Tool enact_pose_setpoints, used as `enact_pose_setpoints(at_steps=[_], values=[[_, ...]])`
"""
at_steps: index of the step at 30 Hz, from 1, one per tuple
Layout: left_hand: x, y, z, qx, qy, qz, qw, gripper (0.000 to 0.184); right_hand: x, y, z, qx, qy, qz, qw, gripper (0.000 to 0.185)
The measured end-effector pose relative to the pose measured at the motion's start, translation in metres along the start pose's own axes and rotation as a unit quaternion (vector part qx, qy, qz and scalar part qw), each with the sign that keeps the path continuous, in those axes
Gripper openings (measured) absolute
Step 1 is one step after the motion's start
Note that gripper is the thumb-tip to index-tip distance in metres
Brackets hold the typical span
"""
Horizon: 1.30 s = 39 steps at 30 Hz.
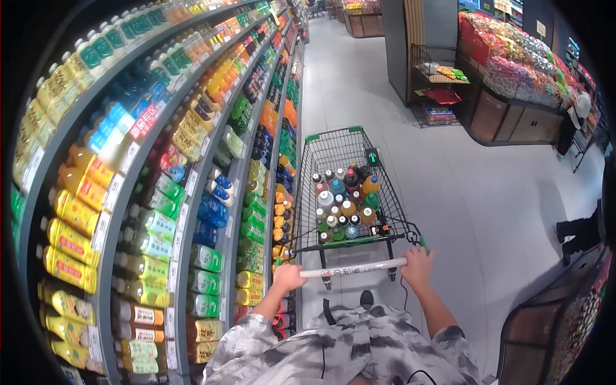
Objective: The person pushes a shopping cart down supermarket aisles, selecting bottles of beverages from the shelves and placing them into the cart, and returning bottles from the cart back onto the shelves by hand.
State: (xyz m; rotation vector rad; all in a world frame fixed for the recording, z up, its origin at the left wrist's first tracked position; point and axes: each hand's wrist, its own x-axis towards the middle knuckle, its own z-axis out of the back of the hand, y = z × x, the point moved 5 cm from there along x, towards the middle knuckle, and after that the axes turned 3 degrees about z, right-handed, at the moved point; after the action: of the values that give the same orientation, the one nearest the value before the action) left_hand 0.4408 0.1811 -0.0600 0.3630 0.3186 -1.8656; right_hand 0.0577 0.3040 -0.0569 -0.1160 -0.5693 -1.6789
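Note:
My left hand (289,277) is wrapped round the left end of the white handlebar (353,268) of a shopping cart. At the bar's other end, my right hand (418,264) grips it near the green corner piece. The shopping cart (308,154) stands straight ahead of me, a dark wire basket with green trim. Several drink bottles (346,208) of mixed colours stand upright inside it, mostly toward the near end. A small dark device with a green mark (372,156) sits on the cart's right rim.
Shelves of bottled drinks (154,231) run along my left, close to the cart. A grey tiled aisle (346,77) stretches ahead. On the right are a candy display (520,77), a wire rack (443,67) by a pillar, and people at the edge. Another display (532,340) stands at lower right.

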Motion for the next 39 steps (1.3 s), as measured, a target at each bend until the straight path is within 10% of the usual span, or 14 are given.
enact_pose_setpoints(at_steps=[39], values=[[0.723, 0.117, 0.305, -0.002, -0.187, -0.094, 0.978, 0.018, 0.695, -0.068, -0.324, -0.034, 0.029, -0.050, 0.998, 0.015]])
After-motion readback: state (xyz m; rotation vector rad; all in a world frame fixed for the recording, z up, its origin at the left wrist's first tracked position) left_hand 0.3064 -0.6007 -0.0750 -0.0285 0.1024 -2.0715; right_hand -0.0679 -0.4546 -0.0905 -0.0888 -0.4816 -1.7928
